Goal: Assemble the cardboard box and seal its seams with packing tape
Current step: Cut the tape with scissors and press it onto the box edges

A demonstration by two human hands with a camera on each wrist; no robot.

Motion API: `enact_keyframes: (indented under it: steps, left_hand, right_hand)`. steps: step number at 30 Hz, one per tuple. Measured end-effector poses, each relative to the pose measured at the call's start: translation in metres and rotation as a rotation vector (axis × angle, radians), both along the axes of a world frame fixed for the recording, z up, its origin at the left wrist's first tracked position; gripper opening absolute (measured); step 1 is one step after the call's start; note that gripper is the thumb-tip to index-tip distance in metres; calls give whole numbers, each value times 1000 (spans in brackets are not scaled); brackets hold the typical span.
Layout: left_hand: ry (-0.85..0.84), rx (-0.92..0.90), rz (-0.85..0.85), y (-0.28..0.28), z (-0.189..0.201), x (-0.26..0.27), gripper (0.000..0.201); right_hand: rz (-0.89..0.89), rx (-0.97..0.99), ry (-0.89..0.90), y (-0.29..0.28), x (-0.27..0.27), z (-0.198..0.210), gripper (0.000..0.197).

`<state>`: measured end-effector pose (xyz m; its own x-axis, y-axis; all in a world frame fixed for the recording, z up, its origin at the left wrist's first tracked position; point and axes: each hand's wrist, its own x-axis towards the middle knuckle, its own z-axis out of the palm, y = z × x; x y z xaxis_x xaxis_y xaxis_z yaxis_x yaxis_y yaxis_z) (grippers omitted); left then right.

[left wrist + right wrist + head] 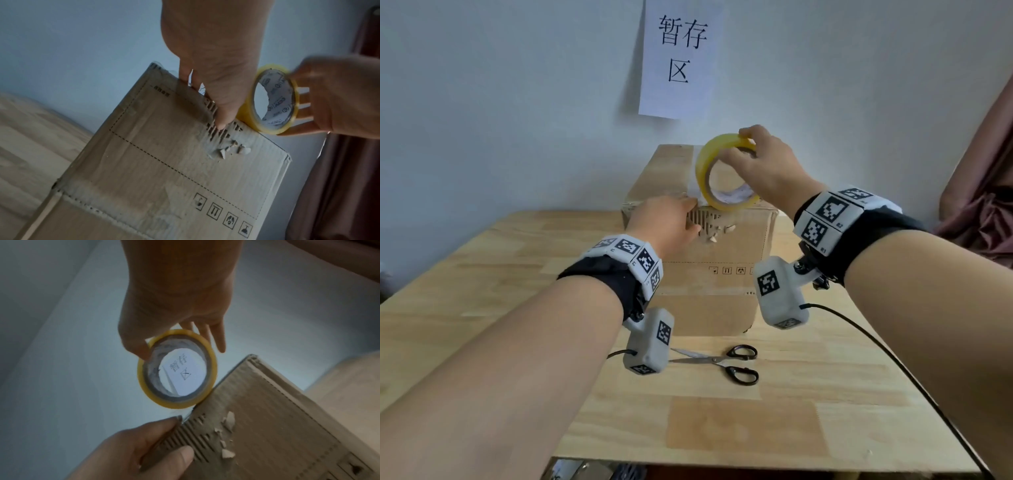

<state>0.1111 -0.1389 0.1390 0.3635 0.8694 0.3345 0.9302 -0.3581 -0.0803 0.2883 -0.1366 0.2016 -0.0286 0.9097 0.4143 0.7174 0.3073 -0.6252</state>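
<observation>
A brown cardboard box [709, 250] stands on the wooden table [517, 274], close to the wall. My left hand [667, 222] grips its near top edge, fingers on top and thumb [180, 454] pressed on the torn front face. My right hand [763, 164] holds a yellow tape roll [703, 171] upright, thumb inside the core, its lower rim touching that same edge just right of the left fingers. In the left wrist view the roll [244, 113] sits beside my thumb [222, 120]. A short clear strip seems to run from the roll [170, 404] under my left forefinger.
Black-handled scissors [722, 361] lie on the table in front of the box. A paper sign [681, 58] hangs on the wall above it. A reddish curtain [983, 192] hangs at the right. A black cable [893, 359] trails from my right wrist across the table.
</observation>
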Motion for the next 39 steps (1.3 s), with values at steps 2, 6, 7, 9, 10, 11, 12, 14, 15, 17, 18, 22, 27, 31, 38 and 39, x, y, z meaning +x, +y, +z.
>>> enact_keyframes:
  steps: [2,6,7,9,10,11,12,14,15,17,18,22,27,31,38,39]
  left_hand:
    - [-34,-13,-8,1,0,-2,41]
    - [-62,-69,-2,3,-1,-5,47]
    - [-65,-79,-1,2,0,-6,48]
    - [-69,-80,-7,2,0,-4,49]
    - [-73,-76,-10,1,0,-4,48]
    - [-79,-73,-11,-1,0,-3,48]
    - [-85,-72,-11,-2,-1,-3,48]
    - [-93,-66,-16,-4,-1,-4,47]
    - [-97,-64,-19,-5,-1,-4,47]
    - [-100,-58,-14,-6,-1,-6,48]
    - [-98,-57,-8,-6,-1,-7,49]
    - [-76,-29,-2,-6,-1,-3,48]
    - [-79,-41,-1,-7,2,2,42]
    - [-39,-80,-14,-9,9,5,36]
    - [84,-148,28,-8,17,17,57]
    - [97,-139,34,-8,16,19,58]
  right_hand:
    - [-38,14,8,-1,-10,5,71]
    - [-114,-7,35,1,-22,6,73]
    - [-121,-32,65,0,-22,5,72]
    - [-135,-70,145,-1,-19,4,71]
    - [-139,-76,176,-1,-19,3,72]
    - [-142,-76,194,-2,-20,3,72]
    - [-146,-73,204,-2,-21,3,71]
    - [-156,-71,203,-3,-25,3,67]
    - [-163,-74,197,-4,-25,3,65]
    - [-190,-74,167,-4,-21,6,61]
    - [-214,-75,127,-5,-14,8,62]
    - [-340,-86,-165,-5,21,12,74]
    - [-356,-42,-241,-6,22,7,72]
    - [-355,-80,-212,-2,22,9,71]
    - [-320,-16,25,-2,22,-1,60]
    - [-325,-6,1,-3,21,-2,59]
